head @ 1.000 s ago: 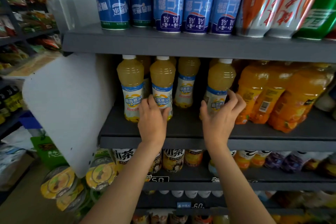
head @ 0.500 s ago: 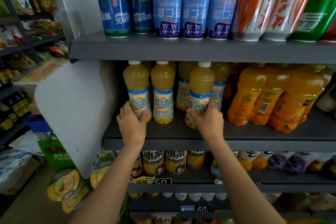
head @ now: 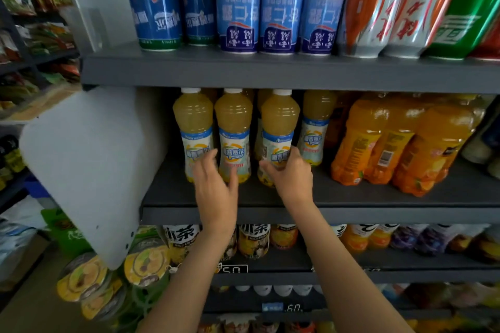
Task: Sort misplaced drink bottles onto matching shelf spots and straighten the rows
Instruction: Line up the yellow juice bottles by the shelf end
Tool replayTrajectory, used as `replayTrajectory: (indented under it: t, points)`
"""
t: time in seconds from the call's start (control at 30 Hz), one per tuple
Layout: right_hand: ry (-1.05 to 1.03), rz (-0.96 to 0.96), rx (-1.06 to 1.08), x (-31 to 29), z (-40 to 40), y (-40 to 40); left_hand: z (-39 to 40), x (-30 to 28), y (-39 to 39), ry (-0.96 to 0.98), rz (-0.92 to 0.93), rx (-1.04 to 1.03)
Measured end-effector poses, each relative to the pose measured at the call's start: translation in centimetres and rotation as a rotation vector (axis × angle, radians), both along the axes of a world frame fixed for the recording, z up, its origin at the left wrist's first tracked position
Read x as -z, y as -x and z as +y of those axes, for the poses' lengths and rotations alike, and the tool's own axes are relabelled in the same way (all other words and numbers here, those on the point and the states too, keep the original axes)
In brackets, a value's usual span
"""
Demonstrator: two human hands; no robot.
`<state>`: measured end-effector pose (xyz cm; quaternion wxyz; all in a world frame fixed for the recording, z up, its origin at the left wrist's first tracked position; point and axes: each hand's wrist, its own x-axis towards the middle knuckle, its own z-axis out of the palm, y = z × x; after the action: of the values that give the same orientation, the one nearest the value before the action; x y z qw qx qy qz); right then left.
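Observation:
On the middle grey shelf (head: 351, 199) stand pale yellow juice bottles with white caps and blue-white labels. My right hand (head: 288, 177) grips the lower part of the third front bottle (head: 280, 121), which stands close beside the second bottle (head: 234, 127). My left hand (head: 215, 184) reaches between the first bottle (head: 193, 121) and the second, fingers loosely spread and touching their lower labels; whether it grips one is unclear. A fourth yellow bottle (head: 316, 121) stands further back to the right. Orange juice bottles (head: 400, 140) lean together at the right.
Tall blue, white-red and green cans (head: 238, 3) line the shelf above. A white side panel (head: 92, 167) juts out at the left. Tea bottles (head: 254, 238) fill the shelf below, with capped cups (head: 146, 265) at lower left. Snack racks stand at the far left.
My right hand has slid the third yellow bottle left into line beside the second. My left hand has moved right from the first bottle's side to the gap between the first two.

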<state>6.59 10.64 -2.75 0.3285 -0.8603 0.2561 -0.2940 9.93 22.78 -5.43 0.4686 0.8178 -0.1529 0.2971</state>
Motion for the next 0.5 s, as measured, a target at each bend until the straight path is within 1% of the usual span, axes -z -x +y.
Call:
replayTrajectory:
  t: [0.07, 0.27, 0.37, 0.43, 0.5]
  points:
    - [-0.002, -0.004, 0.002, 0.1, 0.1, -0.1, -1.0, 0.0, -0.2, -0.079, 0.065, 0.037]
    - [-0.027, 0.001, 0.043, 0.3, 0.8, -1.0, -1.8, -0.1, -0.8, -0.134, 0.084, -0.007]
    - [-0.071, -0.003, -0.026, 0.5, 0.2, -0.7, -2.4, 0.2, -0.6, -0.15, 0.096, -0.054]
    - [-0.116, -0.1, -0.046, 0.2, -0.8, 0.3, -2.7, 0.3, -0.6, -0.144, 0.097, -0.064]
    - [-0.092, -0.24, 0.055, -0.4, -2.1, 1.6, -2.8, 0.3, -0.8, -0.129, 0.086, -0.052]
